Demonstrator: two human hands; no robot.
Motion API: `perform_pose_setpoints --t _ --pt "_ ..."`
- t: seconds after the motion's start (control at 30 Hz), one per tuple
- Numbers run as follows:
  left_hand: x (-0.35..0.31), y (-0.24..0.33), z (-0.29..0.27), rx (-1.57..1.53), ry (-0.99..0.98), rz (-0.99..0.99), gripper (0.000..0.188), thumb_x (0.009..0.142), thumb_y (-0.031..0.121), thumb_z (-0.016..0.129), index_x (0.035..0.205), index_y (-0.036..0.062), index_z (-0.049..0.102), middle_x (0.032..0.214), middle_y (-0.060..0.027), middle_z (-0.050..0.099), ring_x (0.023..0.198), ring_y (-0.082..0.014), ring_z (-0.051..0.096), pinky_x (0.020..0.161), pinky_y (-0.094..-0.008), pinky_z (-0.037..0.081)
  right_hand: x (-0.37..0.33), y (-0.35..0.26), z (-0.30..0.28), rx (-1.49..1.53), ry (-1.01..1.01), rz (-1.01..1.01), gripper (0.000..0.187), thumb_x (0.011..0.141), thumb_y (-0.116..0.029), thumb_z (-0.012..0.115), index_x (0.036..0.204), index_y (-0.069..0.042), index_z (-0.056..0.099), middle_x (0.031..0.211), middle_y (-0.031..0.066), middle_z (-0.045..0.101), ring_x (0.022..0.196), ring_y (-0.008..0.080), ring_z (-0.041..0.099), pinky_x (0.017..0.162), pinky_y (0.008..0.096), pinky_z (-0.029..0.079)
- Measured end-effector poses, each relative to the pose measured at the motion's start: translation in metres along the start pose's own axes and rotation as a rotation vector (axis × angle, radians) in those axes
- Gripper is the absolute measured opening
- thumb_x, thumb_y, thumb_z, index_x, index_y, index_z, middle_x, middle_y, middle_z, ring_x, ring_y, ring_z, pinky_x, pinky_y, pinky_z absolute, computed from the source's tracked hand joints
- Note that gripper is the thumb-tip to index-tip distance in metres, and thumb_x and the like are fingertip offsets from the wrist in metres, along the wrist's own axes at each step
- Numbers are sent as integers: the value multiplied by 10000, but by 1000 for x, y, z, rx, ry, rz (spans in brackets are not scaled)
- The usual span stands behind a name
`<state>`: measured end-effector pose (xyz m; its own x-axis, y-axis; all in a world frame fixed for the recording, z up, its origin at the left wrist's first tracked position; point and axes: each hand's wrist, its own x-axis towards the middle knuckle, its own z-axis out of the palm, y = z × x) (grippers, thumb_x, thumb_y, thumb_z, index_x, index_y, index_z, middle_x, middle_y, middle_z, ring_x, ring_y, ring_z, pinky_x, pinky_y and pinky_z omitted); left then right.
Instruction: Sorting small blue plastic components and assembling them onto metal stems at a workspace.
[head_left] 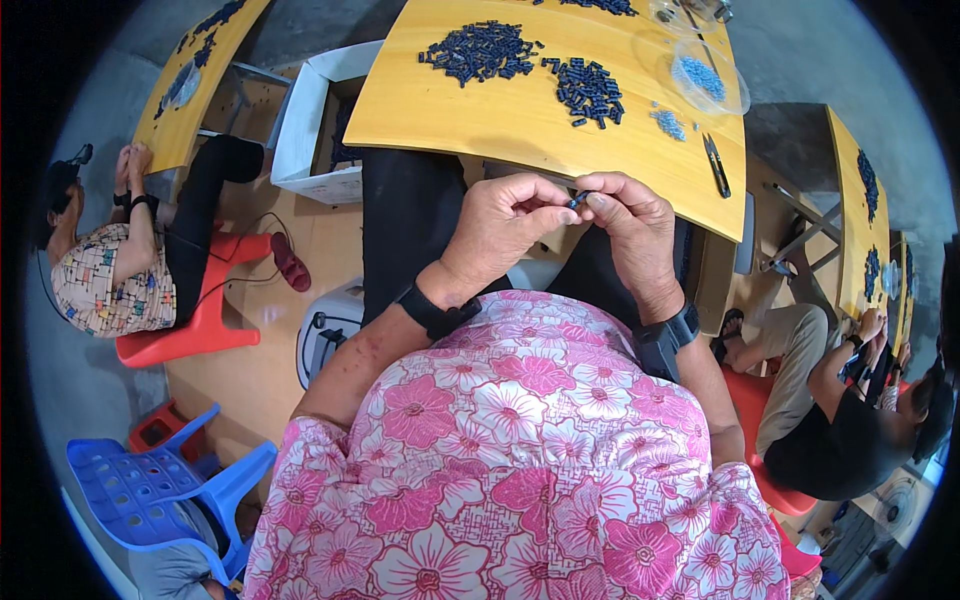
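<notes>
Just off the near edge of the yellow table [420, 120], my left hand [505, 230] and my right hand [637, 235] meet in front of my body. Both are closed, thumbs against forefingers, pinching one small dark part [577, 200] with a bluish spot. Fingertips cover most of it. On the table lie two heaps of small black parts, a larger heap [480, 52] and a smaller heap [588, 92]. Small light-blue pieces [668, 125] lie loose near a clear plastic bowl [735, 92] that holds more blue pieces. Black-handled snips [716, 166] rest near the right edge.
A white box [318, 185] stands left of the table. Further left, a person on a red stool [200, 320] sits at another table; a blue plastic chair [130, 490] is behind. At the right, another person in black [840, 440] works at a table with dark heaps.
</notes>
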<state>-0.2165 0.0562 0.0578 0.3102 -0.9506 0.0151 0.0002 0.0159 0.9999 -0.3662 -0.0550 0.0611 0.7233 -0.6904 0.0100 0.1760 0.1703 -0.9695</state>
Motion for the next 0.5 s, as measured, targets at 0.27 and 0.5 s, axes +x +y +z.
perform_pose_setpoints --t 0.27,0.5 --pt "0 -1 2 -58 1 23 99 876 35 666 950 -31 667 890 -65 702 841 -102 659 757 -219 524 -1 -4 -1 -66 -33 3 178 886 8 598 1038 6 690 891 46 687 781 90 620 764 229 504" --pt "-1 0 1 45 28 3 93 860 48 690 930 -14 685 863 -32 694 796 -67 624 729 -207 509 0 -10 0 -247 -14 -37 155 878 6 597 1003 14 688 863 37 668 777 88 621 752 222 495"
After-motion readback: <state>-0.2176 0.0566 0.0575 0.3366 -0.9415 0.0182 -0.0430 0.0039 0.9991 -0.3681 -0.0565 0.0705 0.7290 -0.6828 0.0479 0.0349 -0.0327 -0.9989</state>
